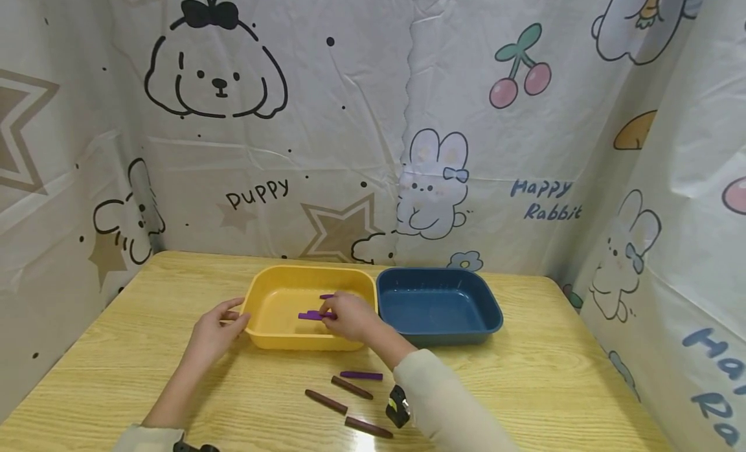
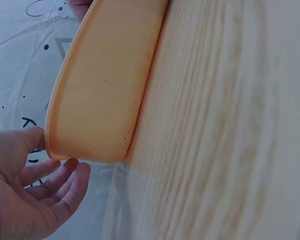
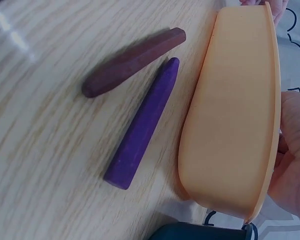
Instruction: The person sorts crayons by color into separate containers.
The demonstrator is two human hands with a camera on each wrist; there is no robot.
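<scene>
Inside the yellow tray (image 1: 280, 342), my right hand (image 1: 352, 317) reaches over the near wall and pinches a purple crayon (image 1: 309, 316). More purple shows beside the fingers, including another purple crayon (image 1: 326, 296) behind them. The right wrist view has the tray's outer wall (image 3: 230, 110) covering the fingertips of that hand. At the tray's left end, my left hand (image 1: 217, 329) grips the rim. In the left wrist view the thumb of the left hand (image 2: 25, 185) goes over the rim, while its fingers curl against the outside wall.
A blue tray (image 1: 440, 339) stands right beside the yellow one. On the wooden table in front lie a purple crayon (image 1: 361, 375) and brown crayons, one near it (image 1: 352, 387), one to the left (image 1: 326, 401) and one closest (image 1: 369, 428). A printed cloth (image 1: 350, 147) hangs behind.
</scene>
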